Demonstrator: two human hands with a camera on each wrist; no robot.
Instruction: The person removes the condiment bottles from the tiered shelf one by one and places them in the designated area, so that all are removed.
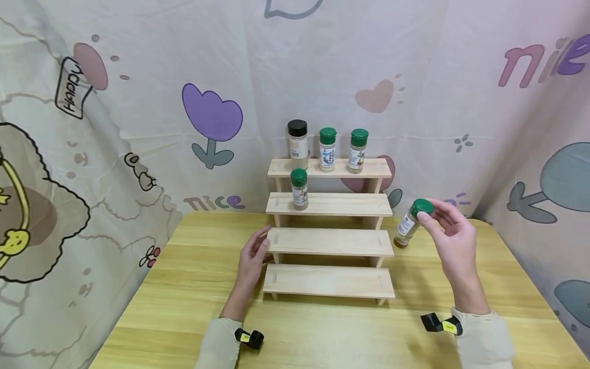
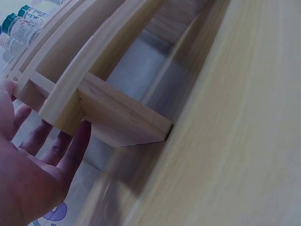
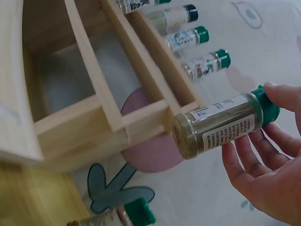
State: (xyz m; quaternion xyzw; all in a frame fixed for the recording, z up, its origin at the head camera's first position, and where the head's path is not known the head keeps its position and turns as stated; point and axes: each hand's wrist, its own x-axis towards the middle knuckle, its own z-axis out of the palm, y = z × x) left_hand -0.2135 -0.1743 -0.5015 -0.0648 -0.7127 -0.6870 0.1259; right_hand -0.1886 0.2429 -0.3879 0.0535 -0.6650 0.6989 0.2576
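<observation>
A stepped wooden rack [image 1: 329, 241] with several tiers stands on the table. My right hand [image 1: 454, 236] pinches the green cap of a tilted spice jar [image 1: 407, 225], right of the rack; the right wrist view shows its printed label and brownish-green contents. My left hand [image 1: 252, 256] touches the rack's left end near the lower tiers, fingers extended and spread in the left wrist view. On the top tier stand a black-capped jar [image 1: 298, 146] and two green-capped jars, one left [image 1: 327, 151], one right [image 1: 357, 152]. Another green-capped jar [image 1: 299, 192] stands on the second tier's left.
The rack stands on a light wooden table [image 1: 184, 287]. A printed cloth [image 1: 415, 61] hangs behind and at both sides. At the bottom of the right wrist view is another green-capped jar [image 3: 138, 212], partly cut off. Black cameras are strapped to both wrists.
</observation>
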